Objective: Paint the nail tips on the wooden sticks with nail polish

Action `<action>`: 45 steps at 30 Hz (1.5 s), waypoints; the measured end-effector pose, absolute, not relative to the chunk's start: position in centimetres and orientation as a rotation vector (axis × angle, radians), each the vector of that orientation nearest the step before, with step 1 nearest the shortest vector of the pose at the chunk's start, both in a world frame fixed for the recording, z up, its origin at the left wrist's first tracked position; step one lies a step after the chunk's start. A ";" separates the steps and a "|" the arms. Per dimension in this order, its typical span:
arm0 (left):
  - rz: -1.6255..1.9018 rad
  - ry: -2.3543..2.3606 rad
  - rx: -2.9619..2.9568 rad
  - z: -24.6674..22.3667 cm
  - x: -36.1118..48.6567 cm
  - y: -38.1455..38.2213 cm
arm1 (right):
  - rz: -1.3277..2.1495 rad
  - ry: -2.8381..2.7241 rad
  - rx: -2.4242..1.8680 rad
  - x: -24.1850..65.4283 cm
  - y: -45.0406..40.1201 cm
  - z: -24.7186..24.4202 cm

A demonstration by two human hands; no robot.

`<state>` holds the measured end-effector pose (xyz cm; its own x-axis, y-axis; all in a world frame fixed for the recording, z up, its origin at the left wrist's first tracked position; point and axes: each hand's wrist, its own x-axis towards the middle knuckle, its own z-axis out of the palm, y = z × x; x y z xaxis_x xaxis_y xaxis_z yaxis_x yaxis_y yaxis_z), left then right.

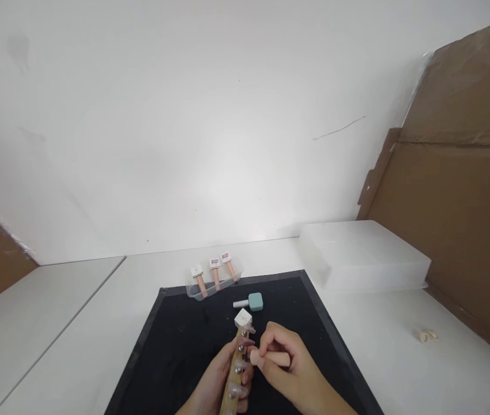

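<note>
My left hand (219, 369) is closed around a wooden nail-display stick (229, 387), which carries a row of clear and pinkish false nail tips (238, 366) on metal studs. Between the fingertips of my right hand (290, 369) is a pink nail polish brush cap (276, 359), held sideways. Its inner end is close to the nail tips; whether the bristles touch one cannot be seen. Just beyond the stick's far end is a white square polish bottle (243, 317). Farther off, a teal polish bottle (255, 302) with a pale cap lies on the black mat (176, 346).
A clear plastic tray (196, 294) at the mat's back edge holds three white polish bottles with pink caps (216, 276). To the right stands a translucent white box (366, 256), with small beige pieces (425, 335) in front. Brown cardboard (452, 190) borders the right side.
</note>
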<state>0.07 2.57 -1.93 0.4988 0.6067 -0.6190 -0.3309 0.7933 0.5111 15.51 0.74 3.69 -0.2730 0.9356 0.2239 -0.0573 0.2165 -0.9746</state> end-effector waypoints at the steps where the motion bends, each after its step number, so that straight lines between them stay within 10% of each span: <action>1: 0.571 0.883 0.356 -1.9 0.1 2.5 | 1.259 -1.471 -0.873 15.5 0.8 3.8; 45: 0.924 0.915 0.659 2.2 -0.3 2.0 | 1.450 -1.066 -0.859 16.2 1.7 3.7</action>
